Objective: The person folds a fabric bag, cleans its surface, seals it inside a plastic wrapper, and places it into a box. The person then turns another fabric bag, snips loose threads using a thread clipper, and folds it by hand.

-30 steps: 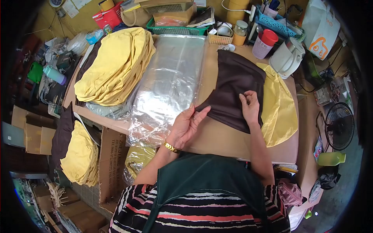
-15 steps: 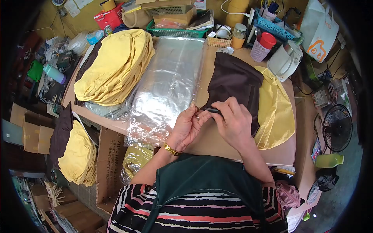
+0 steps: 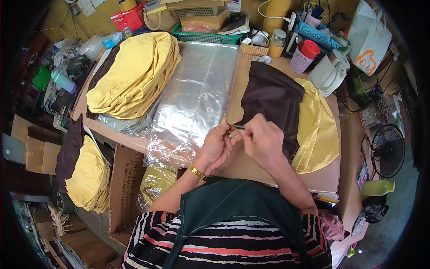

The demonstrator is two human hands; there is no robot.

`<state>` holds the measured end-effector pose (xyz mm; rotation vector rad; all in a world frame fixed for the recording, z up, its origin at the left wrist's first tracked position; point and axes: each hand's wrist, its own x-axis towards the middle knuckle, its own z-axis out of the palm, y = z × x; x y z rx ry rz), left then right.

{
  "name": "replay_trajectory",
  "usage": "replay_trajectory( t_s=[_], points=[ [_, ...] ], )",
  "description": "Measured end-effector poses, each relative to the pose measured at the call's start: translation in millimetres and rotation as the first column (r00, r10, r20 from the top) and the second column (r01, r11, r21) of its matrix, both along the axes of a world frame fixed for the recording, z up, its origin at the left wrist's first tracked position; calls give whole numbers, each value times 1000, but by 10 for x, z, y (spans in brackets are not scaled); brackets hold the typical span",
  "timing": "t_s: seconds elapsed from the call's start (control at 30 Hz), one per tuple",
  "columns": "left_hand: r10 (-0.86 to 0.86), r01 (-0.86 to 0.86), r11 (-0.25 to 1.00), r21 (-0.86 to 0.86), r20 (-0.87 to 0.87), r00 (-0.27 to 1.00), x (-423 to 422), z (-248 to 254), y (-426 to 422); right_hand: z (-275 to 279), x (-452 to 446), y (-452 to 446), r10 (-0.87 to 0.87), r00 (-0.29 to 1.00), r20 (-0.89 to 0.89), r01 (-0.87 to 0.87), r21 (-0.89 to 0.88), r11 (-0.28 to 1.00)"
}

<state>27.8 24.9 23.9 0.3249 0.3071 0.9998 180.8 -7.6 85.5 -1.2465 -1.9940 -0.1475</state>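
A dark brown cloth piece [image 3: 271, 101] with a yellow lining [image 3: 318, 130] at its right lies on the table, its lower left corner drawn out to a point. My left hand [image 3: 218, 141], with a gold watch at the wrist, pinches that corner between thumb and fingers, palm turned up. Closed in a fist, my right hand [image 3: 264, 139] grips a small dark tool [image 3: 238, 127]. Its slim tip pokes out on the left, close to my left fingertips. The rest of the tool is hidden in my fingers.
Clear plastic bags [image 3: 192, 98] lie left of the cloth, beside a tall stack of yellow cloth pieces [image 3: 134, 76]. A kettle [image 3: 330, 72], a pink cup [image 3: 304, 56] and baskets line the back. More yellow pieces [image 3: 89, 177] hang over a carton [image 3: 125, 193] at left.
My right hand has turned over and drawn slightly right, from fingers bent over the tool to a fist. The left hand still pinches the corner.
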Motion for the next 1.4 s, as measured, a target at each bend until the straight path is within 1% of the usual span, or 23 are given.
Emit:
replay_trajectory(
  t_s=[0.03,0.1,0.17,0.2,0.27,0.3,0.37,0.4,0.43,0.5,0.53,0.6,0.77,0.9,0.97,1.03,1.13,1.2,1.23,1.27,1.3,1.37,1.4],
  points=[
    [3,-3,1000,0,0,1000,-12,29,0,-17,37,19,3,1000,0,-3,0,1000],
    [-14,21,994,-103,67,998,-49,94,0,-68,166,87,-218,918,-332,157,-199,967],
    [-13,8,996,-87,-59,998,-136,119,15,-235,400,169,-371,910,-186,339,-181,923],
    [-20,8,998,-69,-183,983,-189,140,24,-386,572,180,-474,879,-59,427,-347,835],
    [408,-207,900,385,-568,715,-313,358,4,-847,921,107,-393,919,-3,354,-430,831],
    [610,-250,771,586,-566,554,-428,521,-4,-1008,1012,16,-353,935,32,325,-474,818],
    [905,-371,370,852,-239,353,-647,1033,-102,-998,845,-165,-382,924,9,339,-479,810],
    [988,-231,157,960,-154,28,-783,1274,-233,-1004,815,-226,-357,934,4,320,-453,832],
    [999,-237,-44,971,44,-6,-838,1521,-313,-1003,783,-276,-351,936,20,327,-419,847],
    [836,-358,-409,840,501,222,-904,2024,-424,-1026,747,-314,-367,930,20,340,-426,838],
    [711,-406,-493,769,625,322,-945,2176,-502,-1030,738,-308,-369,929,30,346,-423,837],
    [632,-429,-477,767,638,440,-1124,2219,-621,-1037,717,-304,-399,916,35,376,-422,825],
    [647,-404,-469,785,617,448,-1128,2225,-633,-1015,630,-338,-403,914,40,383,-409,828],
    [710,-371,-400,838,539,453,-984,2175,-542,-765,695,-292,-244,970,22,204,-627,752],
    [792,-303,-300,905,413,450,-822,2100,-447,-601,895,-48,-86,976,-202,-80,-691,718],
    [871,-149,-95,984,155,466,-596,1931,-309,-536,1112,303,-214,890,-402,-111,-647,755],
    [780,200,274,941,-339,527,-185,1392,9,-485,1579,770,-434,893,-119,295,-573,765],
    [577,405,460,790,-613,540,71,782,256,-617,1741,885,-461,880,-112,320,-577,752],
    [665,451,399,798,-591,457,190,575,341,-658,1799,900,-473,875,-99,334,-583,741],
    [749,497,339,799,-549,372,321,401,434,-672,1816,889,-470,882,44,374,-671,640],
    [748,497,336,800,-547,376,470,206,544,-809,1839,893,-474,879,45,379,-669,639],
    [808,594,312,741,-536,244,787,-144,773,-1181,1857,912,-514,858,12,441,-534,721],
    [805,572,317,757,-534,259,970,-263,857,-1093,1779,865,-498,867,1,435,-490,756]
  ],
)
